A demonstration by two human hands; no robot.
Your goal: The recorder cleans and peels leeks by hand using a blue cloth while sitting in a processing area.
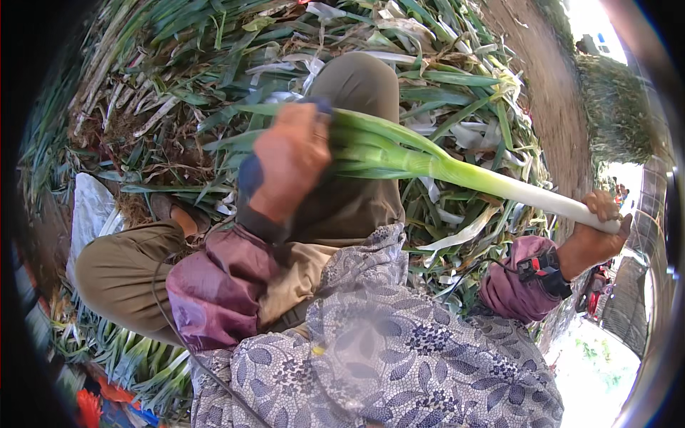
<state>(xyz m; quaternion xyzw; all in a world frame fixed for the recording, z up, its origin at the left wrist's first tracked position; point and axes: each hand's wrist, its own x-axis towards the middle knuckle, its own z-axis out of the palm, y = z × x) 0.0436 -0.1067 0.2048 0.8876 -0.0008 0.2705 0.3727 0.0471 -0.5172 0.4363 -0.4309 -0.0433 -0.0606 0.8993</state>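
A long leek [508,187] stretches across in front of me, its white end to the right and its green leaves to the left. My right hand [599,222] is closed around the white end. Blurred by motion, my left hand [294,155] is curled over the leaves, which show on both sides of it. Something dark blue [249,175], perhaps cloth, shows at the left hand's edges; its shape is unclear. Beneath the leaves is my raised knee [356,80] in brown trousers.
Loose leek leaves and peelings [460,112] cover the ground around my legs. Whole leeks with roots [128,96] lie at upper left, more leeks [144,364] at lower left. A pale plastic sheet [88,214] lies beside my other knee [118,278]. A cable [198,358] crosses my left sleeve.
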